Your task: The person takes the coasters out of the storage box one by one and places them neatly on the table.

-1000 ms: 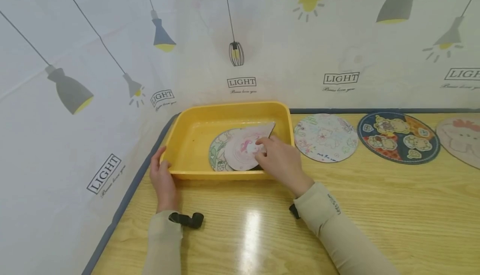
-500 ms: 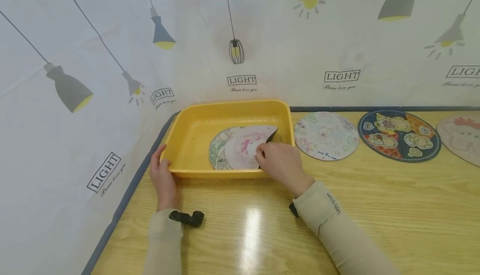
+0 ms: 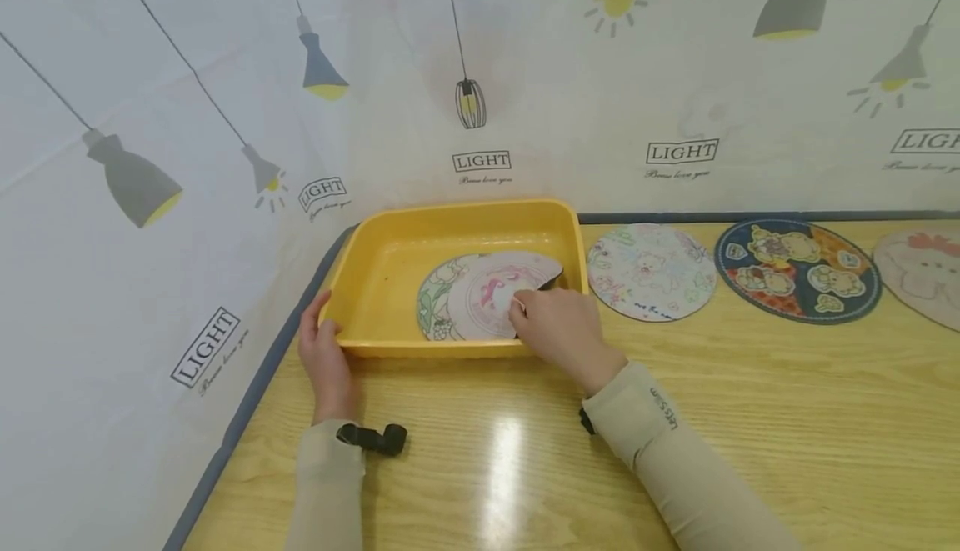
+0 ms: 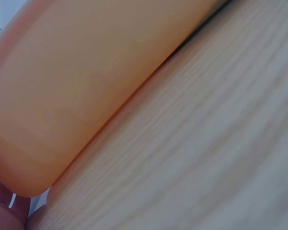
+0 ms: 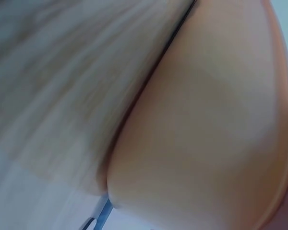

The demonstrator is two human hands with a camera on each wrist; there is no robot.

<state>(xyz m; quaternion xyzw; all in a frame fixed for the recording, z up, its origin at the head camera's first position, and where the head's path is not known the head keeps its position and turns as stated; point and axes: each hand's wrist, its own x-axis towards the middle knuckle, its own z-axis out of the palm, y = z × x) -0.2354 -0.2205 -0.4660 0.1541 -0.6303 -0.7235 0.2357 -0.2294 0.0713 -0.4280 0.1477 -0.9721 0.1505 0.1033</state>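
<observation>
left hand [image 3: 326, 359] grips yellow tray [image 3: 420, 348], curled right hand [image 3: 562, 328] pinches pink mat [image 3: 487, 293].

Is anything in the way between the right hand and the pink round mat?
Nothing visible is: the right hand reaches over the near rim of the yellow tray and touches the pink round mat, seemingly gripping its raised edge, though the grip is partly hidden.

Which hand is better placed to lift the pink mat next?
Likely the right hand: it grips the pink mat by its raised side, while the left hand holds the yellow tray near its corner.
</observation>
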